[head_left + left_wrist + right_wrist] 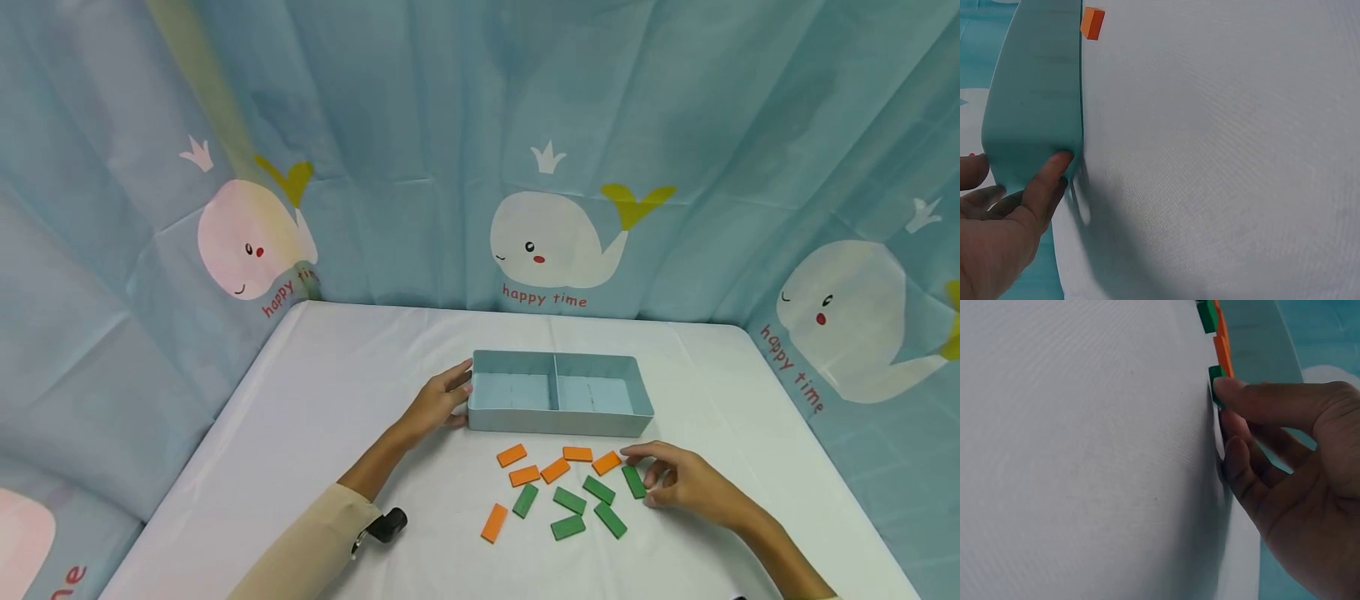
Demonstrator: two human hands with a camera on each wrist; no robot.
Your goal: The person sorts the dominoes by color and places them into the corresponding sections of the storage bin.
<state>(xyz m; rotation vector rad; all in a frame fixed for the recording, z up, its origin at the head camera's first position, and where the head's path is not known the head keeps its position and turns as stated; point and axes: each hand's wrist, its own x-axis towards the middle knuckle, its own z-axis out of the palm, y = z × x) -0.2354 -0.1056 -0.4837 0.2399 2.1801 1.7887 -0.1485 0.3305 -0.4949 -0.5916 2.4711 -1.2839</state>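
A pale blue two-compartment box (513,421) stands on the table, both compartments showing bare floors. My left hand (438,400) grips its left end, with fingers at the end wall and corner; in the left wrist view, a fingertip presses the box's face (1035,106). Below the box lie several orange blocks (577,454) and several green blocks (568,527), flat and loosely scattered. My right hand (686,483) is over the rightmost green block (633,482), index finger and thumb spread around it. In the right wrist view the thumb overlaps that block's end.
A white cloth covers the table (337,350). A blue curtain (420,167) printed with whales hangs behind and along both sides. A black device (387,525) is strapped to the left wrist, over a beige sleeve (315,542).
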